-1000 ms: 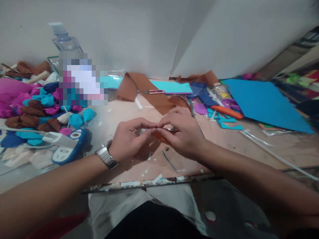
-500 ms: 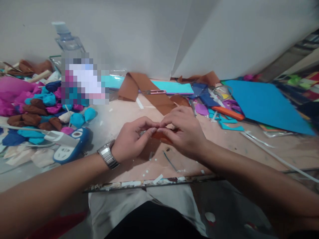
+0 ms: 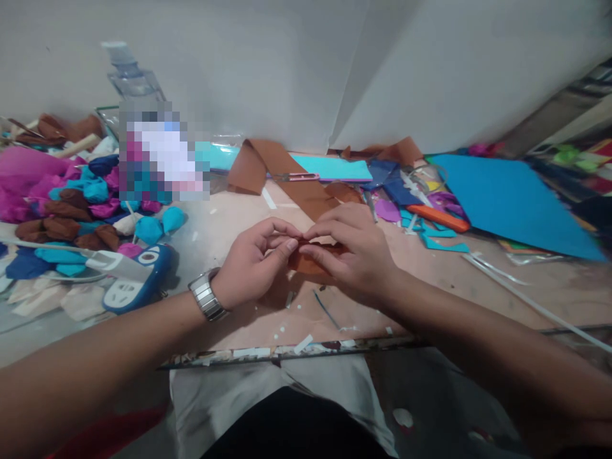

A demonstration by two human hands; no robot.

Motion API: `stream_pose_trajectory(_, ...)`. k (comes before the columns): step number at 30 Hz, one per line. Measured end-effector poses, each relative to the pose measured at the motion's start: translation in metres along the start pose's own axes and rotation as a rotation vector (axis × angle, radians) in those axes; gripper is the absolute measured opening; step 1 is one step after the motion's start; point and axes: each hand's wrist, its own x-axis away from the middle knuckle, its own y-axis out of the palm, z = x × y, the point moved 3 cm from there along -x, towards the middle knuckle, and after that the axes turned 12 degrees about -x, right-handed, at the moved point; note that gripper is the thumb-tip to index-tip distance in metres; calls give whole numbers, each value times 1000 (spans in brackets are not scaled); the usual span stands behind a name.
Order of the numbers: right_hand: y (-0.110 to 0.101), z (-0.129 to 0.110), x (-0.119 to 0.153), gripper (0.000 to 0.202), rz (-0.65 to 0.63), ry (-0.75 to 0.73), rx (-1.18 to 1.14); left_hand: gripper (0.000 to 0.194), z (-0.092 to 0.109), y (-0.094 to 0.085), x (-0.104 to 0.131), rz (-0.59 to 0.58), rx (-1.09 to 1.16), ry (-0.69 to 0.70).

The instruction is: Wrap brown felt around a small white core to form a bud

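Observation:
Both hands meet over the middle of the worktable, pinching a small piece of brown crepe paper (image 3: 313, 261). My left hand (image 3: 258, 258) has its thumb and fingers closed on the left end of the piece. My right hand (image 3: 356, 255) grips the same piece from the right, thumb below and fingers curled over the top. Part of the paper is hidden by the fingers. Just beyond them lies a long folded brown strip (image 3: 287, 169), with pink-handled thread snips (image 3: 296, 177) on it.
Bundles of coloured paper (image 3: 62, 210) and a blue-and-white power socket (image 3: 131, 287) lie at left, near a plastic bottle (image 3: 134, 80). An orange cutter (image 3: 437, 218), a blue sheet (image 3: 516, 204) and a white cable (image 3: 535, 303) lie at right. Scraps line the table's front edge (image 3: 287, 350).
The fingers have shifted slightly on the brown paper, and more of it shows below and between the hands. The left fingers have lifted a little.

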Motion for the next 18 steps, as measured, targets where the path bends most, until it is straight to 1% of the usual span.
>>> stream_pose_trajectory(2,0,-1,0,13,2,-4,8,25,0,1,0,-5,18,-15)
stream_pose_trajectory(4,0,-2,0,11,-1,-3,18,25,0,1,0,8,-17,-9)
stream_pose_trajectory(8,-1,-4,1,9,-26,9,13,22,1,-1,0,39,-115,30)
stream_pose_trajectory(13,-1,-4,1,8,-22,16,1,19,0,-4,-1,68,-223,86)
stream_pose_trajectory(18,-1,-4,1,9,-17,21,0,17,3,-7,-1,89,-238,100)
